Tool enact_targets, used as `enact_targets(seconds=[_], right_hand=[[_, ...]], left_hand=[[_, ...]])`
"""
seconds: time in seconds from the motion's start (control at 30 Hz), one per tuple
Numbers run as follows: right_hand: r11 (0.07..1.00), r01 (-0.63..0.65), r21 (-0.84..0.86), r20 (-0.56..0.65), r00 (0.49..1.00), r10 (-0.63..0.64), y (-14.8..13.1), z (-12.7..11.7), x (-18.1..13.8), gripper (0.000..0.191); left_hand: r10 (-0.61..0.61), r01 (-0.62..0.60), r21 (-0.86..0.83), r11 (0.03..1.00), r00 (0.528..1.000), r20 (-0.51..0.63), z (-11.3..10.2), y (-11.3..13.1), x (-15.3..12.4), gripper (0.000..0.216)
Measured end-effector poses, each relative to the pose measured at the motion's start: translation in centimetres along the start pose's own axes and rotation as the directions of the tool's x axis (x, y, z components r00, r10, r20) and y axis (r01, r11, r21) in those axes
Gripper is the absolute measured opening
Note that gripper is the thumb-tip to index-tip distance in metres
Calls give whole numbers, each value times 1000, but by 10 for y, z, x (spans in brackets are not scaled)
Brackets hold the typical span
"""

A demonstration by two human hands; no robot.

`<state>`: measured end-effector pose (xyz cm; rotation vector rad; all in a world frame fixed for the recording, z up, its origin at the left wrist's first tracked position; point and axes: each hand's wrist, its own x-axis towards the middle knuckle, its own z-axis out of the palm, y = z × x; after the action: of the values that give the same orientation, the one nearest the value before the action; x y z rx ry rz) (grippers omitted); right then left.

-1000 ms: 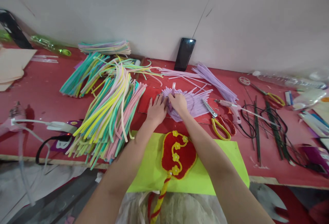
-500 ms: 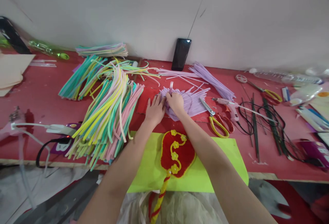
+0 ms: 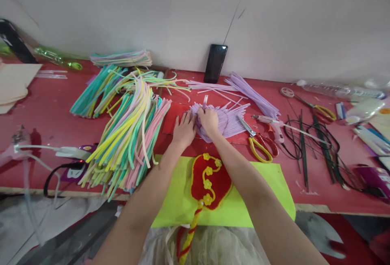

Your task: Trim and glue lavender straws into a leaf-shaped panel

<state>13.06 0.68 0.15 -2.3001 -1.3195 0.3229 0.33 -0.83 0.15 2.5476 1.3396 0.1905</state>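
Left hand (image 3: 185,130) spread by the left edge of the red board (image 3: 170,119), right hand (image 3: 209,121) clutching a slim tool (image 3: 205,101), lilac chenille stems (image 3: 234,120) seem light, soft, best pinned at their ends.

The upper end of the pen-like tool (image 3: 205,100) in the right hand (image 3: 209,120) has edged (only slightly) nearer the black phone (image 3: 215,63).

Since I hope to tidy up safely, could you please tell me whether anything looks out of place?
The thin black cable looks untidy: it lies in loose, overlapping loops among the long dark rods, just right of the pink plastic glue gun.
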Motion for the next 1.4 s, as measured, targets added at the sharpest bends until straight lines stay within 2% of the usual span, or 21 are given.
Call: enact_targets(seconds=[0.27,0.6,1.03,1.13,1.2,1.33,1.4], right_hand=[[999,-27,46,-48,998,29,-1,-1,-5,52],[983,-11,184,-90,996,28,5,2,-6,55],[963,1,268,-138,990,37,5,2,-6,58],[916,-9,401,-181,980,89,9,3,-5,62],[844,-35,535,-204,964,169,11,2,-4,66],[649,11,761,-251,927,278,14,2,1,65],[606,49,794,-279,915,292,15,3,3,60]], left_hand=[[-6,6,9,1000,1000,-1,-2,1,0,53],[-4,3,-18,1000,999,-37,2,0,1,52],[7,-7,-12,1000,999,-49,4,-1,1,52],[6,-8,-37,999,999,-53,4,-2,1,52],[-7,1,-96,995,998,-58,4,-4,2,53],[-80,18,-377,926,985,-150,6,-14,8,56],[-153,9,-534,846,962,-226,8,-20,12,54]])
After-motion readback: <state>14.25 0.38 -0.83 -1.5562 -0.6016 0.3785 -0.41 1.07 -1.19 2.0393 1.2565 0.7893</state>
